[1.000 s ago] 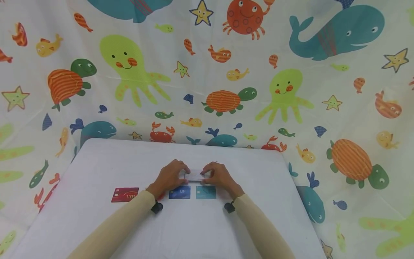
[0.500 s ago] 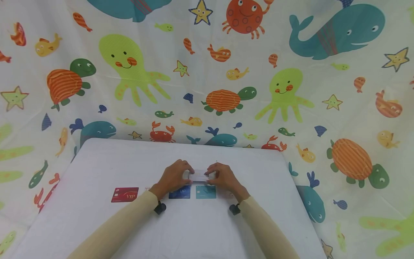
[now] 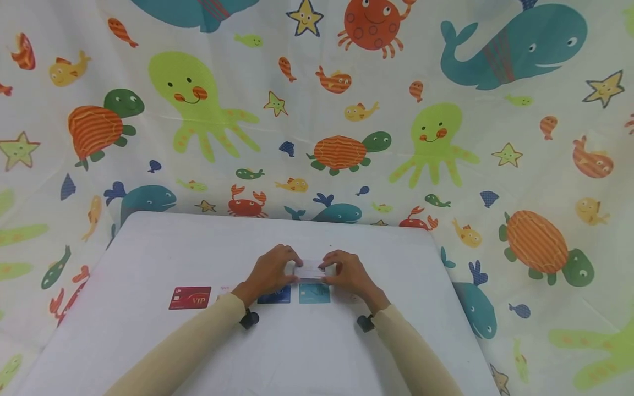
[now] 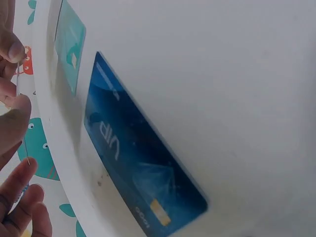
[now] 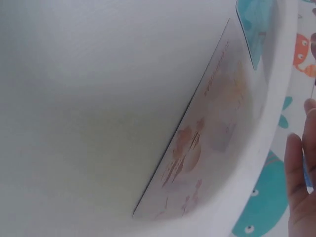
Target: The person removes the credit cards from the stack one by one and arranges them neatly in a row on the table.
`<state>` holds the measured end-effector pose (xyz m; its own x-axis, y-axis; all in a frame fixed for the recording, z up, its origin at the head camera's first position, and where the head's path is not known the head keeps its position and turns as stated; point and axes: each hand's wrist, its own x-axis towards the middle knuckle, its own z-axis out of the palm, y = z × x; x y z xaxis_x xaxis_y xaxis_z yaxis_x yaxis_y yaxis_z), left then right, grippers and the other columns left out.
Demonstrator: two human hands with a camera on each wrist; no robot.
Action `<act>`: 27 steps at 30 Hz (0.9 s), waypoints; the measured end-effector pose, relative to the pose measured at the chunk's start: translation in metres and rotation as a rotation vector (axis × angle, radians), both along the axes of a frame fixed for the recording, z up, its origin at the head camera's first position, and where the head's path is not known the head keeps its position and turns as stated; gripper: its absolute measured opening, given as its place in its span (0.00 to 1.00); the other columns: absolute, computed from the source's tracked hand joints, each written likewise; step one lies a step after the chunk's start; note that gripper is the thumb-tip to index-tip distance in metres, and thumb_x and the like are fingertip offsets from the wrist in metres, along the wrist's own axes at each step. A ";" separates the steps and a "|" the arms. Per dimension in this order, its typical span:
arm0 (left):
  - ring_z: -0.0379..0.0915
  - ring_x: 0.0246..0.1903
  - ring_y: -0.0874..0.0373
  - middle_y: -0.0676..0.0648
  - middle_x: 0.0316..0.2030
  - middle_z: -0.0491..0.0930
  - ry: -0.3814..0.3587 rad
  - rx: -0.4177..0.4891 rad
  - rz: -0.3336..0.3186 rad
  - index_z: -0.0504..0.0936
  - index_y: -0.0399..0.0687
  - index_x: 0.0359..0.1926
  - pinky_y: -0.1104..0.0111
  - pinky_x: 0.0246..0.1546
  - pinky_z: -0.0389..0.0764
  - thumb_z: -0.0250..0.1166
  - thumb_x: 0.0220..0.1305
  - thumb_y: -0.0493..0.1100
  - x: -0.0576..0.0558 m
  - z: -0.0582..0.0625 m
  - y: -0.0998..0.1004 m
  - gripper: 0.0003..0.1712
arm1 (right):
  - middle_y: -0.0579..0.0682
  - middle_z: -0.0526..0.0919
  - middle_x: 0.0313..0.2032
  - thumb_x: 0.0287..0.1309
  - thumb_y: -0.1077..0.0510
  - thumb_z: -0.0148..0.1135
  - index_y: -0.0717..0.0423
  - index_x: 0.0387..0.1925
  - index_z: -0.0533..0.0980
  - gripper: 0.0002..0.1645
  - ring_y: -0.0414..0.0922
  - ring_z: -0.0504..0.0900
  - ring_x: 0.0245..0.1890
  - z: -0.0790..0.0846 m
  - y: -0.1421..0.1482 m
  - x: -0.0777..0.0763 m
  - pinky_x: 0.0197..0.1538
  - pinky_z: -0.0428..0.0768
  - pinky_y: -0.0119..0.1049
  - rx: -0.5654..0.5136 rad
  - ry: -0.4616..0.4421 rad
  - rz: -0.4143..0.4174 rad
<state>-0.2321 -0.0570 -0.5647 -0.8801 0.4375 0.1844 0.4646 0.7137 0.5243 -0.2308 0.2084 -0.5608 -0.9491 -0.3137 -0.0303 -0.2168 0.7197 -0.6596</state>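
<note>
In the head view, a thin whitish card [image 3: 310, 270] is held over the table just beyond the row of cards. My left hand [image 3: 271, 270] pinches its left end between thumb and fingers. At the opposite end, my right hand [image 3: 350, 276] pinches it the same way. From the left wrist it appears edge-on as a thin line [image 4: 26, 150] between the fingertips. Just below my hands lie a dark blue VIP card [image 3: 274, 295], partly covered by the left hand, and a teal card [image 3: 314, 293]. A pale floral card [image 5: 197, 143] lies beneath my right wrist.
A red VIP card [image 3: 190, 297] lies at the left of the row. Beside it, another pale card [image 3: 224, 290] is mostly hidden by my left forearm. The white table [image 3: 188, 242] ends at the back against a curtain [image 3: 307, 121] printed with sea animals.
Both hands have shifted a little to the right, carrying the whitish card with them. The left hand now covers more of the blue card. The cards on the table have stayed put.
</note>
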 end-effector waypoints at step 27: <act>0.81 0.57 0.58 0.56 0.54 0.88 0.025 0.047 -0.050 0.92 0.62 0.49 0.56 0.62 0.86 0.82 0.59 0.51 0.008 0.011 0.026 0.17 | 0.35 0.84 0.53 0.56 0.50 0.82 0.32 0.52 0.87 0.21 0.43 0.81 0.43 0.008 0.021 0.019 0.44 0.87 0.34 -0.068 -0.014 -0.015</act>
